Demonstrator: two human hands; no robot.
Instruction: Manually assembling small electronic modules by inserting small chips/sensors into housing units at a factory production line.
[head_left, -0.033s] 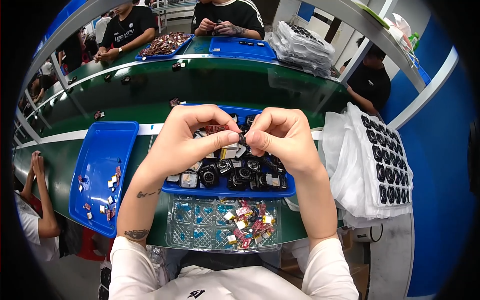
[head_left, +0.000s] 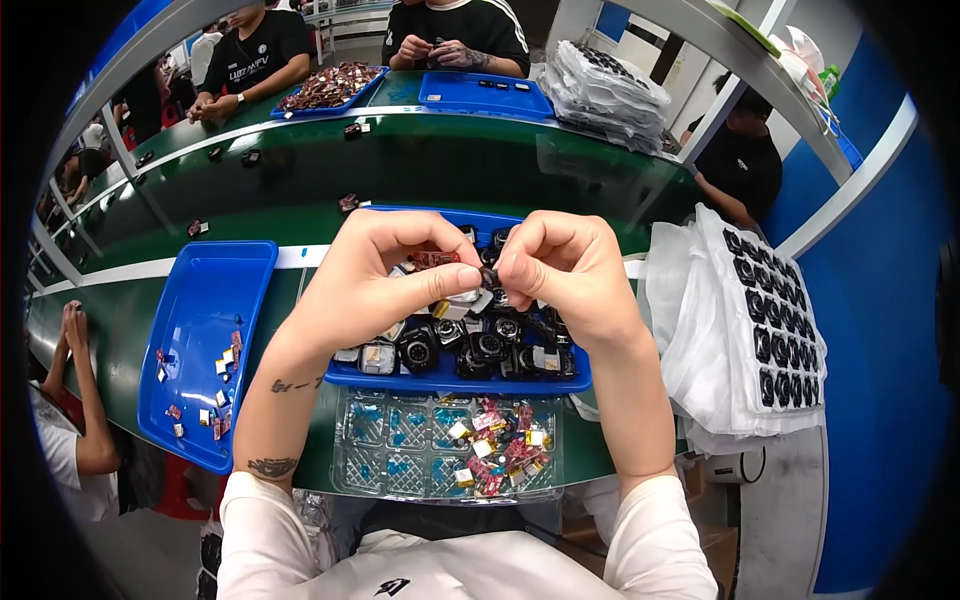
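Over the near blue tray, my left hand (head_left: 390,275) and my right hand (head_left: 565,275) meet with thumbs and index fingers pinched. Between the fingertips is a small dark part (head_left: 488,277), mostly hidden; I cannot make out its kind. Below them the blue tray (head_left: 450,383) holds several black camera-like housings (head_left: 487,346) with round lens fronts, along with small red boards and pale blocks. Nearest me lies a clear plastic blister tray (head_left: 350,460). Its right compartments carry a heap of red boards with white-and-yellow blocks (head_left: 495,448); blue bits lie in the left ones.
A blue tray (head_left: 185,310) with a few small parts lies at left. White packing sheets (head_left: 690,340) and a tray of black parts (head_left: 770,320) stand at right. Beyond runs a green conveyor belt (head_left: 430,165) with scattered parts; co-workers sit along its far side.
My right fingertips have shifted slightly to the right, and more of the small dark part shows between the hands. My left hand has hardly moved.
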